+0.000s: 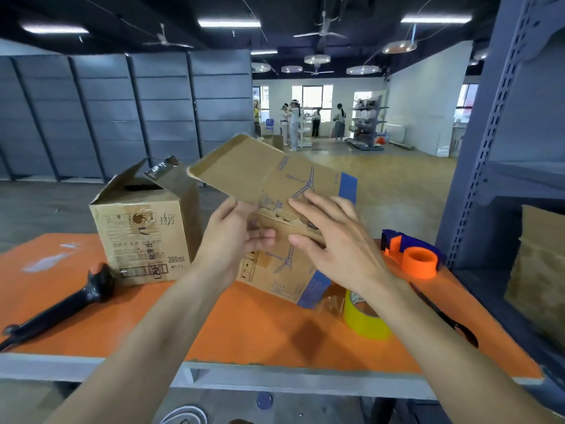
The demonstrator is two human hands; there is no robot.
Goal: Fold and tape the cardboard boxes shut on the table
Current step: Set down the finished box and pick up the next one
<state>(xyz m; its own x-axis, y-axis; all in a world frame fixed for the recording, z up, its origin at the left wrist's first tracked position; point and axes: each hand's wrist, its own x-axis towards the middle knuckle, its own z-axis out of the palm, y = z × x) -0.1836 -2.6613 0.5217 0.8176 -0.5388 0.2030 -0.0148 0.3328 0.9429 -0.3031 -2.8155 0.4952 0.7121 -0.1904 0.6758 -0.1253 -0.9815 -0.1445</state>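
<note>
Big open warehouse-type room here. Dark ceiling with long strip lights (pixel 229 23), a few ceiling fans (pixel 319 33) and round pendant lamps (pixel 317 59) further back. The whole left side is lined with grey-blue shelving panels (pixel 122 117), and a tall grey-blue metal rack (pixel 489 133) stands close by on the right. The floor (pixel 391 185) is bare and brownish. The far end has a white wall (pixel 428 102), bright windows (pixel 312 97), a small display shelf (pixel 367 123) and some people (pixel 295 123) standing around. Up front there's an orange table (pixel 91 316)
</note>
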